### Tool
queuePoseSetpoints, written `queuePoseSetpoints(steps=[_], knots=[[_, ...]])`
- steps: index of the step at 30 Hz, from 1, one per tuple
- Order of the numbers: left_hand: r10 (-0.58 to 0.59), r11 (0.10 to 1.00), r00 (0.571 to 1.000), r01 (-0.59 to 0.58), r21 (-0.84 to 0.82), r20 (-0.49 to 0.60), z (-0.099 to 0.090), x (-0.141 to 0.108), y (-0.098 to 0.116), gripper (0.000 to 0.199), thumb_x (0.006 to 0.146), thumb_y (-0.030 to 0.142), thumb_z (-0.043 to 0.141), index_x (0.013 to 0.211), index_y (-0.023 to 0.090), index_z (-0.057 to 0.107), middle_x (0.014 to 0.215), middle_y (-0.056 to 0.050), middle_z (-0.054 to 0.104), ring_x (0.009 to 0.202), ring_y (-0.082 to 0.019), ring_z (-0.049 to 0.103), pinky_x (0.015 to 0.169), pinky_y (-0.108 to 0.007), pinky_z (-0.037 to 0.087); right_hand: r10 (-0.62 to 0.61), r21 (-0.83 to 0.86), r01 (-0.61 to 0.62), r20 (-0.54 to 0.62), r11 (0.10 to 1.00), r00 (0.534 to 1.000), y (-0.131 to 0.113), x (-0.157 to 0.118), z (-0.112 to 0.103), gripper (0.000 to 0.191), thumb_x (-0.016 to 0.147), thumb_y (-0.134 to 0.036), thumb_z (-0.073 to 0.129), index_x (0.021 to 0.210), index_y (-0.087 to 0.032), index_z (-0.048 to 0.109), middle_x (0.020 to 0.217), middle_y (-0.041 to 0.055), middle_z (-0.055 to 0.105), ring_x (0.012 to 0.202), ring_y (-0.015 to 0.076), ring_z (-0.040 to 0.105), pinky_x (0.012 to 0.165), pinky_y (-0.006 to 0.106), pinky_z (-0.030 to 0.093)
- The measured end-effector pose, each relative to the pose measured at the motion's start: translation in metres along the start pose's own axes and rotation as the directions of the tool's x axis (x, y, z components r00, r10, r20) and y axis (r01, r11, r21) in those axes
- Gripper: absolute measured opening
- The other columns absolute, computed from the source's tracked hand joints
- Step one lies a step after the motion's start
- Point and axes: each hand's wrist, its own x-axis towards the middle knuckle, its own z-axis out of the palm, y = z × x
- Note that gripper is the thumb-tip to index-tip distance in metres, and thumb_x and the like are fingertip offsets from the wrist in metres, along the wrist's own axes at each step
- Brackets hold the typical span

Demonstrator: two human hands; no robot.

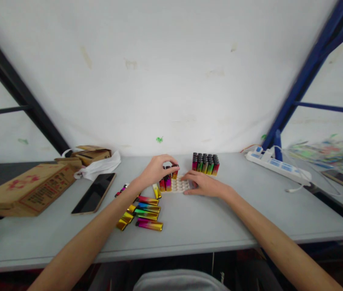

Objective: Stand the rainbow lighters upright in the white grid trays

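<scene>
A pale tray with round holes [180, 185] lies near the middle of the table. Several lighters [165, 184] stand upright at its left end. My left hand [159, 169] reaches over that end, its fingers closed on a lighter [175, 172] held upright above the holes. At the tray's right end rests my right hand [200, 184], fingers apart around the edge, with nothing seen in it. Loose metallic-coloured lighters [149, 214] lie on the table beside my left forearm, which hides some of them.
A block of upright lighters [205, 163] stands behind my right hand. Left are a phone [94, 194], a cardboard box [28, 188] and a white bag [100, 166]. A power strip [279, 166] with cables lies at the right.
</scene>
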Motion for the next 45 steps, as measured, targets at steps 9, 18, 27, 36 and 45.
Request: queuePoseSetpoints(steps=[9,18,27,36,45], knots=[[0.020,0.999,0.998,-0.022,0.037,0.061,0.004,-0.003,-0.010,0.016,0.081,0.039,0.079,0.079,0.023,0.076,0.095,-0.007,0.071,0.094,-0.025,0.066,0.093,-0.039,0.049,0.010,0.007,-0.010,-0.003,1.000,1.000,-0.003,0.000,-0.001,0.048,0.096,-0.048,0.069,0.135,-0.021,0.061,0.119,0.0096,0.062,0.082,0.0174,0.063,0.080,0.033,0.053],[0.001,0.998,0.999,-0.004,0.059,0.048,0.006,-0.007,-0.014,0.017,0.084,0.039,0.075,0.080,0.022,0.076,0.100,-0.009,0.071,0.096,-0.025,0.067,0.097,-0.041,0.051,-0.003,0.006,0.003,0.000,1.000,1.000,-0.004,0.000,-0.001,0.049,0.096,-0.049,0.068,0.134,-0.019,0.062,0.119,0.0101,0.061,0.084,0.0172,0.062,0.080,0.032,0.052],[-0.139,0.990,0.986,0.136,-0.039,-0.090,-0.034,-0.015,-0.022,0.030,0.084,0.045,0.074,0.105,0.023,0.076,0.114,-0.009,0.074,0.105,-0.024,0.068,0.090,-0.035,0.055,-0.012,0.008,0.012,-0.003,1.000,1.000,-0.001,0.000,-0.001,0.050,0.095,-0.049,0.069,0.137,-0.021,0.062,0.119,0.0106,0.062,0.087,0.0189,0.062,0.085,0.036,0.053],[-0.299,0.923,0.953,0.275,0.268,0.049,-0.048,-0.073,-0.055,0.045,0.072,0.060,0.081,0.099,0.024,0.080,0.105,-0.013,0.077,0.102,-0.034,0.070,0.097,-0.043,0.051,-0.003,0.003,0.003,0.001,1.000,1.000,-0.006,-0.001,-0.003,0.050,0.096,-0.048,0.068,0.138,-0.020,0.061,0.123,0.0115,0.062,0.101,0.0227,0.063,0.093,0.038,0.053],[-0.256,0.922,0.967,0.243,0.302,0.003,-0.020,-0.078,-0.045,0.062,0.058,0.064,0.087,0.100,0.020,0.074,0.113,-0.017,0.073,0.110,-0.037,0.066,0.102,-0.045,0.049,-0.006,-0.003,0.006,0.005,1.000,1.000,-0.001,0.000,-0.001,0.052,0.096,-0.048,0.068,0.138,-0.019,0.061,0.122,0.0118,0.063,0.101,0.0230,0.063,0.093,0.038,0.053]])
